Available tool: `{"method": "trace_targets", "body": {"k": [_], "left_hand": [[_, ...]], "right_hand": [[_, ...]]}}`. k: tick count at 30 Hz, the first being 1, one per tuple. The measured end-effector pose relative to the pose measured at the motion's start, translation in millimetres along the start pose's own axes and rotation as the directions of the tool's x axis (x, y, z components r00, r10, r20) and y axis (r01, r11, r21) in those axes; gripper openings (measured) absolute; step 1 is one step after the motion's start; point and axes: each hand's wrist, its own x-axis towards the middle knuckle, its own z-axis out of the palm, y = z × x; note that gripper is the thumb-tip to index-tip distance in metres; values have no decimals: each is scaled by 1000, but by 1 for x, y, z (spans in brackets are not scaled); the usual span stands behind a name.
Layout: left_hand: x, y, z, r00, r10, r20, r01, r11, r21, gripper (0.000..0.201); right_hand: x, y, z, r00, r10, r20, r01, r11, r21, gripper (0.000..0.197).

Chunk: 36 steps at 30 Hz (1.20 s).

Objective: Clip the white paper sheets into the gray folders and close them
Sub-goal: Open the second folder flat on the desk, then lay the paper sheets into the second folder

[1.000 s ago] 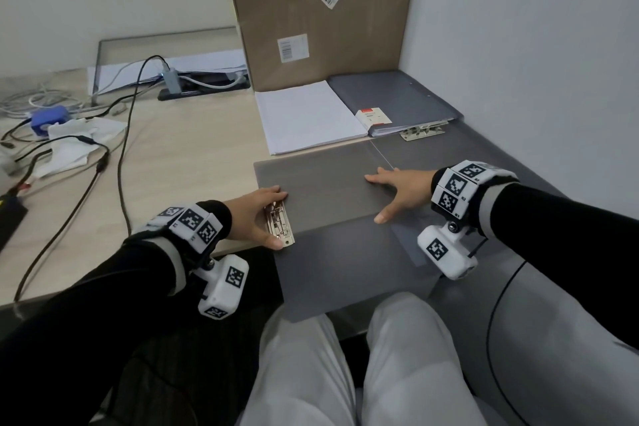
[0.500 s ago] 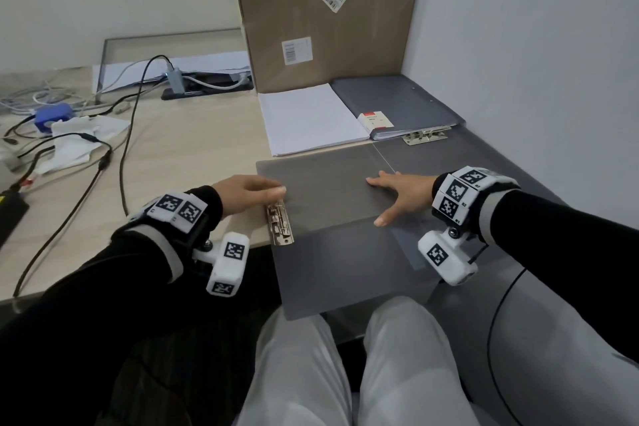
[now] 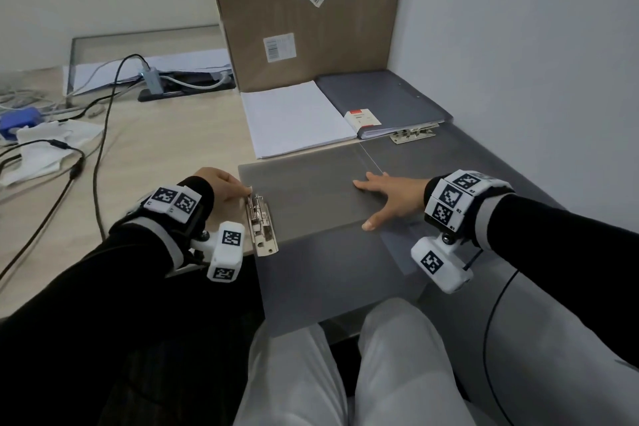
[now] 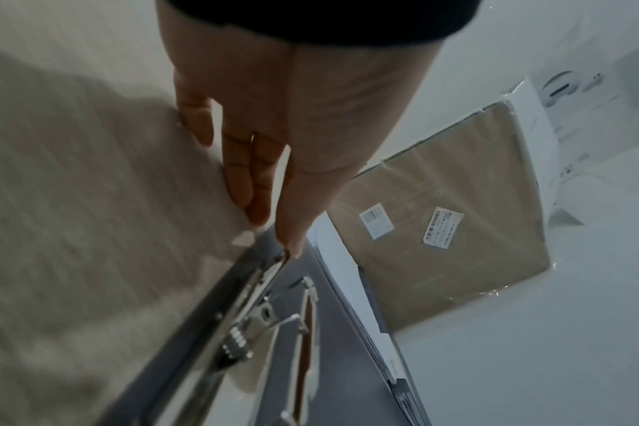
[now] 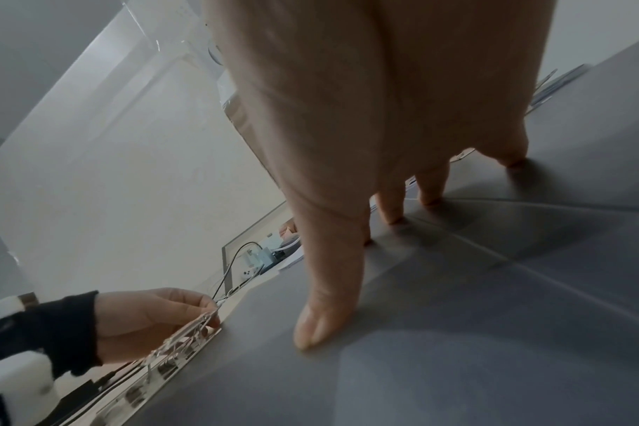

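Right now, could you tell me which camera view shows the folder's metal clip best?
The head view: the whole metal clip lies unobstructed at the folder's left edge. The left wrist view shows it close but blurred; the right wrist view catches it at the frame's lower left.

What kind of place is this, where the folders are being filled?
Probably an office desk in a corner: a stack of white paper sheets beside gray folders, cables trailing across the wooden desktop, and a labelled cardboard package against the wall.

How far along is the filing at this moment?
Done, apparently: a closed folder holding sheets lies at the back. In hand: the left hand pinches the open folder's metal clip; the right hand presses it flat. Left: clipping the white paper stack, then closing.
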Motion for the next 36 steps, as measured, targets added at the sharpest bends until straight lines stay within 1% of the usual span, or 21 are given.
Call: {"method": "trace_targets", "body": {"k": [4,7,10,11,12,14,16,18,20,22,25,27,29,32,36], "left_hand": [[0,0,-9,999,-51,-12,52,998,28,17],[-2,-1,-20,994,-84,-66,88,994,70,10],[-3,3,-29,994,-73,-86,79,995,66,10],[-3,7,-30,994,-58,-88,63,996,55,5],[-3,11,-33,995,-28,-101,31,999,38,5],[4,24,-36,991,28,-130,-27,1000,10,19],[14,41,-35,989,68,-134,-71,997,-20,25],[28,59,-30,990,68,-124,-78,994,-73,29],[42,73,-21,994,52,-92,-64,990,-123,33],[55,83,-10,996,30,-87,-43,988,-146,40],[72,93,4,996,-26,-91,18,996,-92,52],[81,96,12,995,-58,-78,54,997,-56,53],[92,96,19,995,-66,-69,65,998,-20,53],[101,97,24,998,-56,-40,58,997,44,60],[109,96,23,999,-46,-17,47,996,73,65]], "right_hand": [[2,-18,0,999,-10,30,12,998,-69,101],[9,-36,3,1000,-23,4,24,993,-118,102],[13,-49,0,1000,-16,-5,16,993,-113,101],[10,-50,-4,1000,-23,-6,22,996,-91,97],[10,-51,-10,999,-40,-19,38,997,-62,93],[11,-51,-27,994,-63,-94,60,998,-32,85],[20,-49,-47,981,-65,-185,62,998,-23,79],[38,-47,-65,969,-40,-242,39,999,-6,75],[59,-46,-77,967,-5,-256,6,1000,3,75],[80,-45,-85,967,20,-253,-19,1000,7,76],[108,-47,-89,969,44,-245,-44,999,4,79],[124,-48,-90,972,60,-229,-65,998,-16,81],[135,-48,-88,978,79,-193,-87,996,-33,81],[147,-45,-84,987,87,-134,-99,992,-83,79],[153,-43,-84,994,87,-73,-96,985,-145,77]]}}
